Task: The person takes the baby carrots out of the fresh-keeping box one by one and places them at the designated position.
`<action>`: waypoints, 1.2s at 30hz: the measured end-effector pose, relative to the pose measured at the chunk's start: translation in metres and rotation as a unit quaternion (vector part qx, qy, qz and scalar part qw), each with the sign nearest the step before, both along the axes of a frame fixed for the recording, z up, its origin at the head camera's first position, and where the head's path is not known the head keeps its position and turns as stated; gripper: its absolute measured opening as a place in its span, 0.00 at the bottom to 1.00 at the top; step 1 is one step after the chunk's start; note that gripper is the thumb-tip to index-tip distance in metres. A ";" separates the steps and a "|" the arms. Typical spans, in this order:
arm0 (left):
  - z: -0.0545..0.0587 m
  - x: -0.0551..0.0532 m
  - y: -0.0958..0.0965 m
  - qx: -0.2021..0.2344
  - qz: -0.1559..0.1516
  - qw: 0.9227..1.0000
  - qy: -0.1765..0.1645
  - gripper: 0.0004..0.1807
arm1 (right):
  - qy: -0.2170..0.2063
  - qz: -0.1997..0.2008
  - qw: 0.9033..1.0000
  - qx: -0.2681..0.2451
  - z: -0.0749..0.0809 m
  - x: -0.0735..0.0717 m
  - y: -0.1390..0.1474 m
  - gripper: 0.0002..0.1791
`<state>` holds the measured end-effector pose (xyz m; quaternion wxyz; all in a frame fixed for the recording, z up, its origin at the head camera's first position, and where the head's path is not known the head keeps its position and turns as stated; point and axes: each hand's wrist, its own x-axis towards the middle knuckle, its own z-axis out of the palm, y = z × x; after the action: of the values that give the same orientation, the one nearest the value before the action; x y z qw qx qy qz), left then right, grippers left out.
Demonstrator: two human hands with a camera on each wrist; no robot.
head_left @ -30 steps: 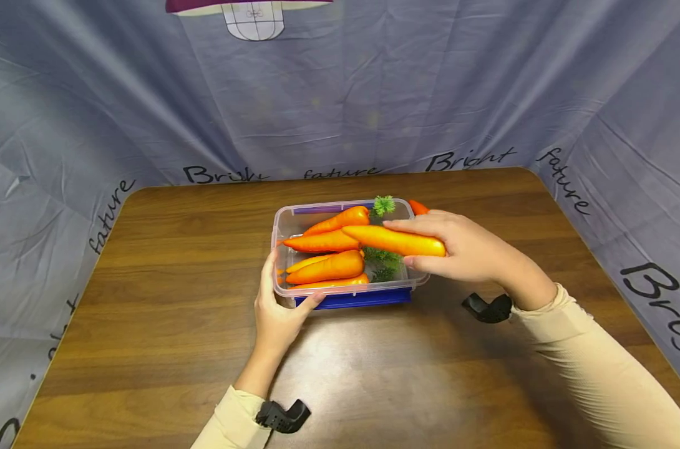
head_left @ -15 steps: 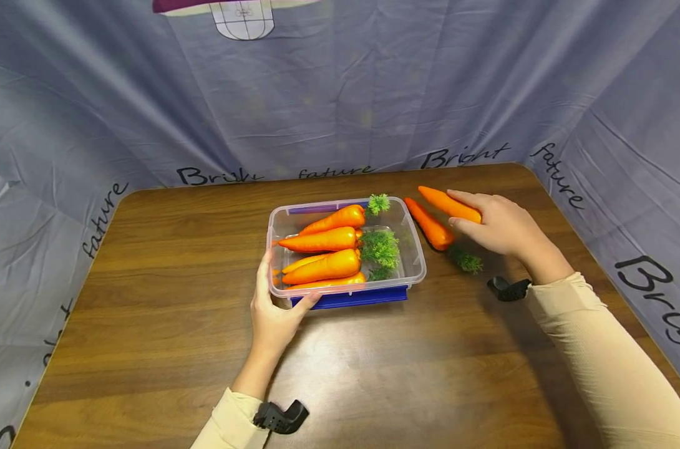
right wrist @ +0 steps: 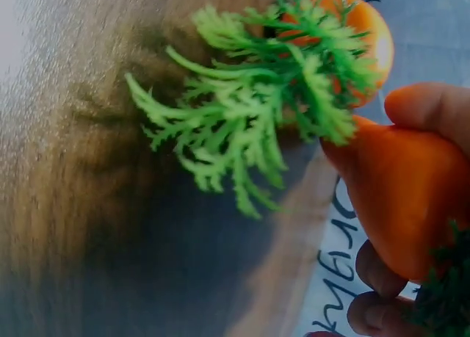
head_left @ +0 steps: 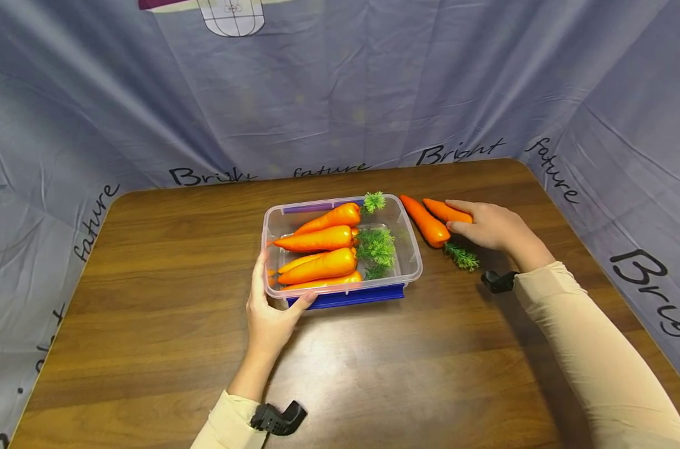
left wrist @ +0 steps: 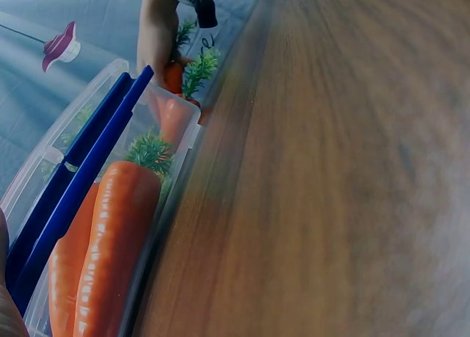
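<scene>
A clear plastic box (head_left: 412, 262) with blue side clips stands mid-table in the head view, holding several orange carrots (head_left: 325, 238) with green tops to the right. My left hand (head_left: 269, 321) grips its near left corner, thumb on the front rim. Right of the box, my right hand (head_left: 494, 227) holds a carrot (head_left: 448, 211) by its thick end, low at the table. In the right wrist view, fingers and thumb are round that carrot (right wrist: 407, 194). Beside it another carrot (head_left: 425, 221) lies on the table, close to the box, its leafy top (head_left: 461, 255) toward me.
The brown wooden table (head_left: 166, 299) extends on all sides of the box. A grey-blue curtain (head_left: 340, 93) with handwriting along its lower edge encloses the back and both sides. A black wrist device (head_left: 278, 419) sits on the left sleeve, another (head_left: 498, 282) on the right.
My right hand has carried the carrot from above the box to the right, then lowered it beside the carrot on the table. My left hand keeps its grip on the box.
</scene>
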<state>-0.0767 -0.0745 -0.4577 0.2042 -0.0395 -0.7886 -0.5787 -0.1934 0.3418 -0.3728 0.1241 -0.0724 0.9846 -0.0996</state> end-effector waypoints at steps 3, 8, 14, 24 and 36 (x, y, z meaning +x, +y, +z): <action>0.000 0.000 0.000 0.001 -0.001 1.000 -0.004 0.61 | -0.017 -0.006 1.000 -0.007 -0.005 -0.004 0.002 0.38; -0.001 0.000 -0.001 0.002 -0.004 1.000 -0.001 0.61 | -0.045 -0.004 0.999 -0.028 -0.010 -0.009 0.006 0.40; 0.000 -0.001 -0.001 0.003 -0.004 1.000 0.002 0.61 | -0.072 0.002 0.996 -0.050 -0.013 -0.014 0.008 0.41; -0.001 -0.001 -0.002 0.008 -0.007 1.000 0.000 0.62 | -0.099 0.029 0.991 -0.082 -0.023 -0.020 0.012 0.41; 0.001 -0.001 -0.002 0.005 -0.012 1.000 0.001 0.60 | -0.122 0.040 0.991 -0.030 -0.021 -0.019 0.010 0.43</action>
<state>-0.0781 -0.0763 -0.4570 0.1979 -0.0482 -0.7849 -0.5852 -0.2122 0.3521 -0.3933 0.2448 -0.1031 0.9551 -0.1316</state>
